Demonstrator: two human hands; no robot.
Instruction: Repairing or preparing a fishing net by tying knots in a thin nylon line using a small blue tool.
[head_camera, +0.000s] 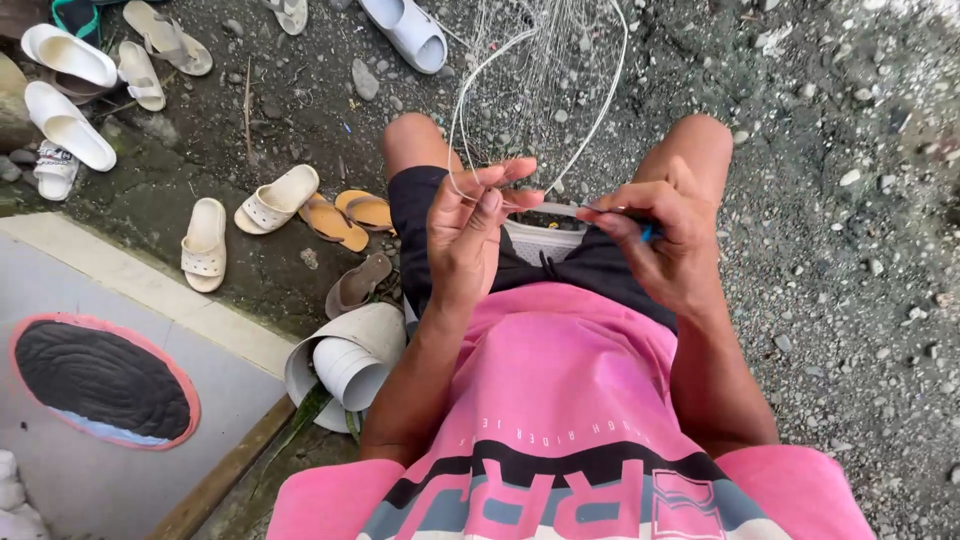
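My left hand (468, 232) pinches the white net line (470, 120) taut above my knees so the mesh stays open. Right hand (668, 240) is clenched on a blue-tipped netting needle (620, 212) (mostly hidden), its tip aimed at the pinch.

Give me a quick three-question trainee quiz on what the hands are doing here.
1. True or false: the left hand pinches the thin white line.
2. What does the right hand hold? A) scissors B) a small blue-tipped tool C) a sandal
3. Where do the tan sandals lie, relative to the person's left knee?

Key: 1 true; 2 B; 3 on the ground, on its left in the picture.
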